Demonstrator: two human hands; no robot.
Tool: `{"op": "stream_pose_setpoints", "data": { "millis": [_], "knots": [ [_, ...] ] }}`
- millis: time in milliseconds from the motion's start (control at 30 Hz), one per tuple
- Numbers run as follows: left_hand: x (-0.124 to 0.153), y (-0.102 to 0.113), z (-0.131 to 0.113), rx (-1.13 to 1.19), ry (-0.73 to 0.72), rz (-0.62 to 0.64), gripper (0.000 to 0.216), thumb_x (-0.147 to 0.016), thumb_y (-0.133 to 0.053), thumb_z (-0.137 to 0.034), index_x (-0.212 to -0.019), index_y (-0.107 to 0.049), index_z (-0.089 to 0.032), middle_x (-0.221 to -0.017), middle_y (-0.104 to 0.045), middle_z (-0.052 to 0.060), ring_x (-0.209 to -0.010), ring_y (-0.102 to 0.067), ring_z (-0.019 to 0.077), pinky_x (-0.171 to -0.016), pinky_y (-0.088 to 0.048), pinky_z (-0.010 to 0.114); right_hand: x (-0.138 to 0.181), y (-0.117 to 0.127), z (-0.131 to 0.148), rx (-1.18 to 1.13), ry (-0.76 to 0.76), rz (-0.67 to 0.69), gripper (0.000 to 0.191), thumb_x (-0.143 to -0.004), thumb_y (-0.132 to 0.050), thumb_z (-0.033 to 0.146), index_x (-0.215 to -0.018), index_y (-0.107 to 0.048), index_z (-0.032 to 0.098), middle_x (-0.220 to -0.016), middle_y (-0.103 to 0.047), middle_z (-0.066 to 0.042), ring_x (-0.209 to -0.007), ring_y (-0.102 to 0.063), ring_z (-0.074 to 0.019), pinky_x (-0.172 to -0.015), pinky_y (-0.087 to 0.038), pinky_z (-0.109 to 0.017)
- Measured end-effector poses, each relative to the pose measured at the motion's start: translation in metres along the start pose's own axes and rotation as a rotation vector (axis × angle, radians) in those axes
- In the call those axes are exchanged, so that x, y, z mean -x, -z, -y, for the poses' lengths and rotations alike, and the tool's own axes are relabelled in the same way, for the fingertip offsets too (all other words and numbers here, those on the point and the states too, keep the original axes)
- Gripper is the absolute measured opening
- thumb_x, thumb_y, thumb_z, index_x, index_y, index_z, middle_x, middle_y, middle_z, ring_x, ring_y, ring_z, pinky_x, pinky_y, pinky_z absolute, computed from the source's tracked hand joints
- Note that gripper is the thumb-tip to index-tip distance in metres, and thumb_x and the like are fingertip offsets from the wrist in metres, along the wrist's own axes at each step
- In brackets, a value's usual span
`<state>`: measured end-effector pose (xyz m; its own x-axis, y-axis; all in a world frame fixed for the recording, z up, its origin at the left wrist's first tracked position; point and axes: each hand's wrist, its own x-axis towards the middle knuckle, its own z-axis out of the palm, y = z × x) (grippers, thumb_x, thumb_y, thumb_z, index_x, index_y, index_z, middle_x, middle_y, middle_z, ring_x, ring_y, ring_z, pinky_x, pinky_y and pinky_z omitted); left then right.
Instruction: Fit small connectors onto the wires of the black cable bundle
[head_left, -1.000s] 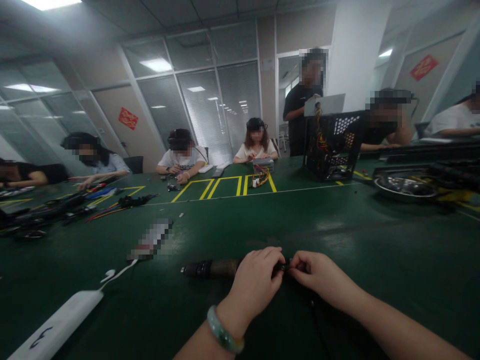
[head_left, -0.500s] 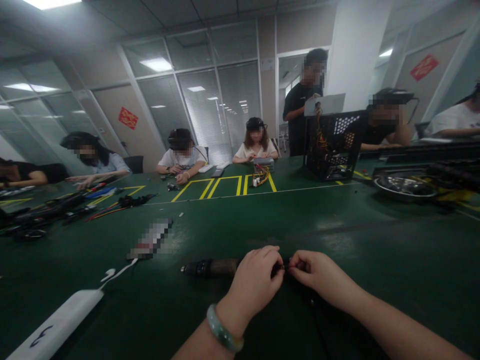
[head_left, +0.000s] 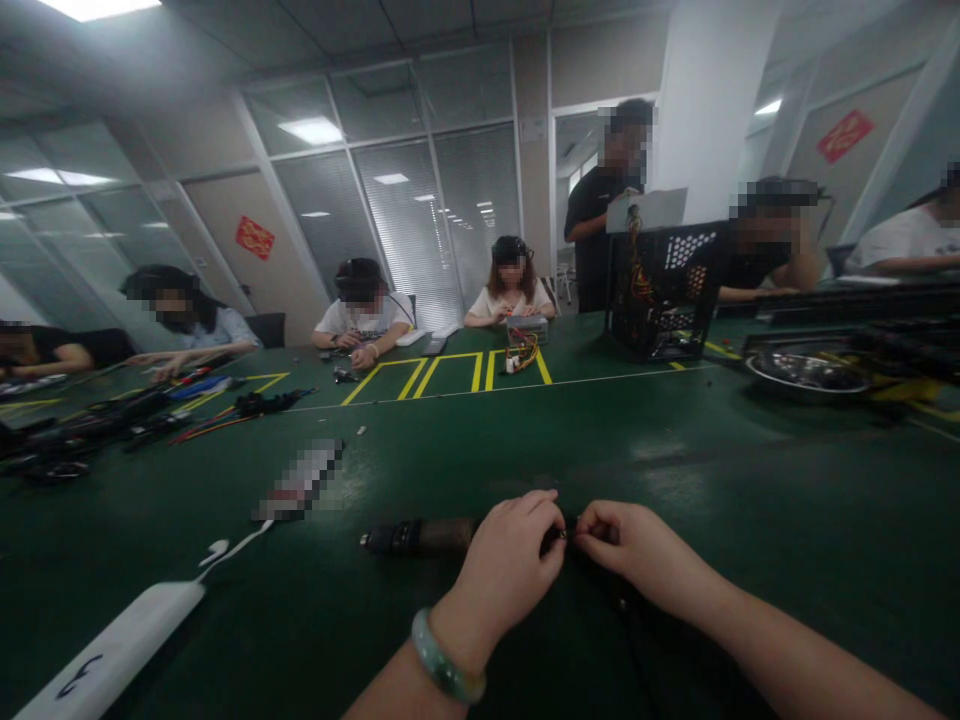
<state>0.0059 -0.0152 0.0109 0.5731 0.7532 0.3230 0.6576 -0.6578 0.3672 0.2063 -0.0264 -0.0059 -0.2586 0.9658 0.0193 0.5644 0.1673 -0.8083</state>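
My left hand point(head_left: 510, 555), with a green bangle point(head_left: 448, 655) at the wrist, is closed in a pinch around something small and dark with a tiny bright spot. Close beside it, my right hand point(head_left: 626, 540) also pinches, its fingertips almost meeting the left ones; what sits in them is too small to name. Behind the left hand lies a dark cylindrical power tool point(head_left: 427, 536), like an electric screwdriver, its metal tip pointing left. Its rear part is hidden by my hand. A thin dark cord point(head_left: 630, 625) runs below the right hand, hard to make out.
On the left are a white power bank-like block point(head_left: 131, 640) marked 3 and a pixelated phone-like device point(head_left: 304, 478) joined by a white cable. Tangled cables point(head_left: 259, 402), a black computer case point(head_left: 660, 290) and a metal bowl point(head_left: 806, 372) stand farther off. Several people sit across the green table point(head_left: 420, 440).
The view has shifted very slightly. Both hands keep nearly the same pose, with the fingertips close together.
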Motion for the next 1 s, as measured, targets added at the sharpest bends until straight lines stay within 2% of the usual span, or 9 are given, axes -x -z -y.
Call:
{"op": "stream_pose_setpoints", "data": {
  "millis": [267,633,800,1000],
  "knots": [
    [-0.0002,0.0023,-0.0027,-0.013,-0.005,0.010,0.018,-0.084,-0.061,-0.017,-0.100,-0.057,-0.025,-0.128,-0.057,0.000,-0.114,-0.054,0.0206,-0.098,-0.043,0.039,-0.0008,-0.0006,-0.0023,0.004,-0.008,0.004,0.012,-0.085,-0.057,0.028,-0.084,-0.066,0.019,-0.074,-0.068,0.000,-0.067,-0.061,-0.0147,-0.058,-0.040,-0.022],
    [0.0007,0.0028,-0.0020,-0.006,0.010,0.013,0.011,-0.085,-0.059,-0.019,-0.095,-0.058,-0.024,-0.128,-0.057,0.001,-0.115,-0.053,0.0217,-0.098,-0.042,0.041,-0.0015,-0.0005,-0.0048,0.013,0.000,-0.002,0.010,-0.085,-0.058,0.027,-0.083,-0.066,0.020,-0.074,-0.069,0.001,-0.067,-0.062,-0.0147,-0.058,-0.041,-0.022],
    [-0.0002,0.0031,-0.0030,-0.008,-0.003,0.011,0.016,-0.085,-0.059,-0.018,-0.100,-0.057,-0.026,-0.128,-0.057,0.000,-0.113,-0.055,0.0209,-0.097,-0.043,0.040,-0.0018,-0.0025,-0.0062,0.004,0.006,-0.006,0.012,-0.085,-0.058,0.028,-0.083,-0.065,0.019,-0.073,-0.068,0.000,-0.066,-0.061,-0.0147,-0.057,-0.040,-0.022],
    [-0.0004,0.0003,-0.0005,-0.010,-0.022,0.014,0.016,-0.082,-0.060,-0.015,-0.095,-0.059,-0.024,-0.127,-0.058,0.000,-0.112,-0.055,0.0221,-0.097,-0.042,0.040,-0.0015,-0.0020,-0.0045,-0.002,-0.004,-0.001,0.012,-0.085,-0.057,0.027,-0.084,-0.066,0.019,-0.074,-0.068,0.000,-0.066,-0.061,-0.0146,-0.058,-0.040,-0.022]
  ]
}}
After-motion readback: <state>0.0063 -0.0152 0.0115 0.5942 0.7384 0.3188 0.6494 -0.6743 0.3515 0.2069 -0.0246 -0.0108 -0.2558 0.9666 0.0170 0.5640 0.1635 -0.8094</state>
